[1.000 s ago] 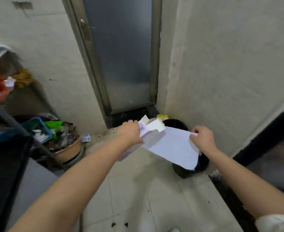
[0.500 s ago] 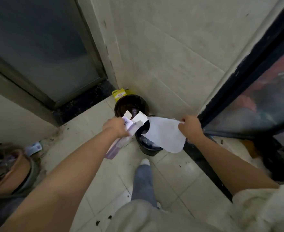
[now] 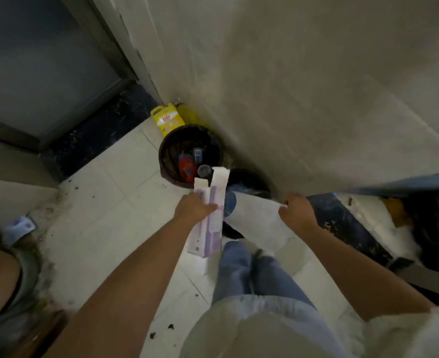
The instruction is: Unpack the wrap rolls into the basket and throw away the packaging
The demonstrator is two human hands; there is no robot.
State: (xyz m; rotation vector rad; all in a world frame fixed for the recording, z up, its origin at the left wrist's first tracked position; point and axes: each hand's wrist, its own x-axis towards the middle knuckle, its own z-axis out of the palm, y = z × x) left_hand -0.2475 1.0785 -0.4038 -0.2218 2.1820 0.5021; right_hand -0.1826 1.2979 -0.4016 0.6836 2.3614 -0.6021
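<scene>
My left hand point(image 3: 194, 208) grips a long white and purple carton point(image 3: 210, 215), the wrap roll packaging, its open flaps pointing toward the bins. My right hand point(image 3: 294, 210) pinches the corner of a white paper sheet point(image 3: 257, 218) that hangs over a black bin point(image 3: 252, 180) by the wall. A second dark round bin point(image 3: 166, 156) stands just behind, holding a red item and small containers. No wrap rolls or basket are in view.
A yellow packet point(image 3: 166, 119) leans in the corner behind the bins. A frosted door point(image 3: 40, 63) is at the left, a wall ahead. My legs in jeans point(image 3: 241, 270) stand on the white tiled floor. Clutter lies at the lower left and right.
The view has tilted down and closed in on the bins. Both hands now hold the carton and the sheet lower, right over the black bin, and a second bin shows.
</scene>
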